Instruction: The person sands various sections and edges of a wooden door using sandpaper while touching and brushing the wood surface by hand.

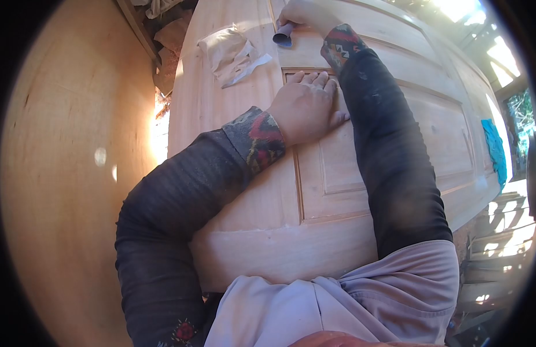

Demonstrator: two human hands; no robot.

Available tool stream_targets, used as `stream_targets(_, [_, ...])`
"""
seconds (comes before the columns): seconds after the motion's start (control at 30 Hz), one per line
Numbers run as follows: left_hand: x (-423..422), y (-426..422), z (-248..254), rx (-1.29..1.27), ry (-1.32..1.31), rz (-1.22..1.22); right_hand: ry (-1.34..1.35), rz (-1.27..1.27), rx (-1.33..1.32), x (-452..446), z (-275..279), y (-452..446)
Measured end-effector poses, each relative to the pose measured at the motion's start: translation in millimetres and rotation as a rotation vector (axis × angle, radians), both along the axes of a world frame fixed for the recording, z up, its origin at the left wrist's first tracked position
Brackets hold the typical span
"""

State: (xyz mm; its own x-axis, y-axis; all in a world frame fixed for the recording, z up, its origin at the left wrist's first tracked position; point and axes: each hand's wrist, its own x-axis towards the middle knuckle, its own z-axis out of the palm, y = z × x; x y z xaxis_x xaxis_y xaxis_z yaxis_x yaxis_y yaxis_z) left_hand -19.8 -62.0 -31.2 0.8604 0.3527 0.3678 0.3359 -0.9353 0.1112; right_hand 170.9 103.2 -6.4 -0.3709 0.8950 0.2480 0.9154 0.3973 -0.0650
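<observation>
A pale wooden panel door (245, 202) lies flat in front of me, its raised panels framed by moulding. My left hand (308, 107) rests palm down on one of these panels, fingers stretched out and holding nothing. Farther up the door, my right hand (311, 14) is closed around a curled piece of sandpaper (283, 36), its dark rolled end showing below the fingers. Part of the right hand is cut off by bright light and the top of the view. Left of the sandpaper, a crumpled, torn sheet of brownish paper (226, 53) lies on the door.
A large smooth wooden board (65, 173) stands along the left side. A turquoise cloth (494, 151) hangs at the door's right edge. Scraps and debris (174, 40) lie in the gap at upper left. Sunlit wooden slats (499, 243) are at the right.
</observation>
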Motion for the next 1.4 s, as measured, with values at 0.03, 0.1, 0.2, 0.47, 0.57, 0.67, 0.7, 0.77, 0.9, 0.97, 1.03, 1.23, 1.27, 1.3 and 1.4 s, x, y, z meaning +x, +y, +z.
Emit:
stream_targets(0.03, [-1,0,1,-0.004,0.007,0.001,-0.012,0.009,0.001,0,2,1])
stream_targets(0.1, [-1,1,3,-0.011,0.018,0.003,0.042,0.066,-0.066,2,7,-1])
stream_targets(0.2, [-1,1,3,-0.019,0.027,0.000,0.195,0.155,-0.213,6,11,-7])
stream_targets(0.47, [0,2,1,-0.021,-0.009,-0.015,-0.186,-0.072,0.223,-5,-21,7])
stream_targets(0.57, [-2,0,6,-0.055,0.086,0.008,0.190,0.176,-0.126,3,4,-13])
stream_targets(0.67, [-2,0,7,-0.044,0.066,0.004,0.207,0.172,-0.170,7,6,-9])
stream_targets(0.7, [-1,0,4,-0.041,0.057,0.001,0.150,0.155,-0.134,6,3,-6])
stream_targets(0.77, [-1,1,0,-0.029,0.032,0.000,0.043,0.142,-0.072,5,1,0])
stream_targets(0.9, [-2,1,5,-0.055,0.077,0.002,-0.065,0.161,-0.015,5,-1,2])
stream_targets(0.97, [-2,2,5,-0.050,0.099,0.004,-0.057,0.186,-0.021,7,-1,2])
stream_targets(1.03, [-2,1,6,-0.060,0.098,0.004,-0.059,0.217,-0.030,7,0,1])
stream_targets(1.23, [2,-1,-1,-0.033,0.006,0.006,-0.391,0.133,0.147,6,-23,21])
stream_targets(1.27, [2,-1,-1,-0.017,-0.011,0.012,-0.415,0.099,0.187,4,-28,24])
stream_targets(1.3, [2,-2,1,-0.024,-0.002,0.005,-0.411,0.067,0.241,1,-31,29])
stream_targets(1.4, [0,-2,4,-0.027,0.024,0.003,-0.327,0.038,0.286,2,-33,30])
